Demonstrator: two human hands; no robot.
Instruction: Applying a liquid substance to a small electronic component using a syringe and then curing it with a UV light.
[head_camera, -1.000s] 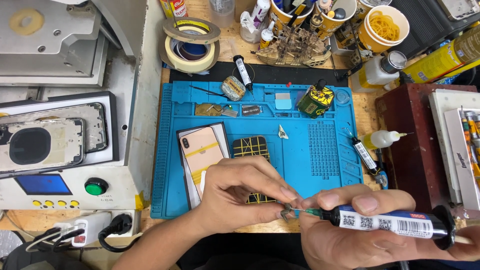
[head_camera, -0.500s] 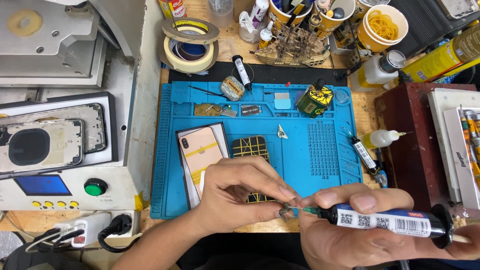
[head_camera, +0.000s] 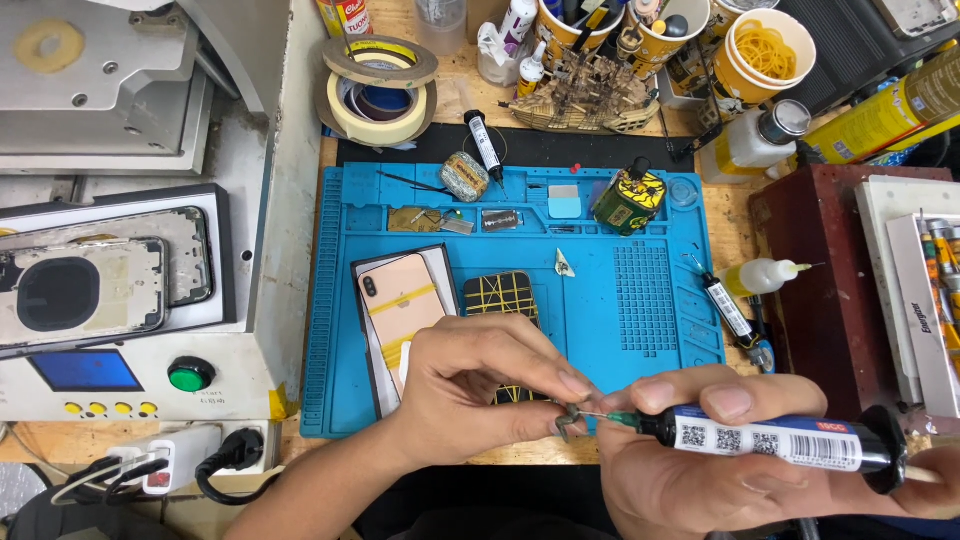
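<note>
Your left hand (head_camera: 470, 385) sits low centre of the frame, its grip pinching a small metal part (head_camera: 565, 425) between thumb and forefinger tips. The part is too small to tell what it is. Your right hand (head_camera: 700, 480) is at lower right, its grip wrapped around a black glue syringe (head_camera: 770, 440) lying roughly level. The thumb rests on top of the barrel and the fingers curl underneath. The syringe's thin needle (head_camera: 598, 416) points left and its tip touches the part, so the part lies just left of your right grip, right at the left fingertips. Both hands hover over the lower edge of the blue work mat (head_camera: 620, 300) on the desk (head_camera: 470, 90). Just behind your left hand a gold phone back (head_camera: 405, 305) lies flat on the mat, beside a dark phone piece with yellow bands (head_camera: 498, 295). A second black syringe (head_camera: 728, 308) lies at the mat's right edge. Tape rolls (head_camera: 380, 85) sit upper centre-left. A grey machine (head_camera: 100, 300) with a green button (head_camera: 190, 375) fills the left.
</note>
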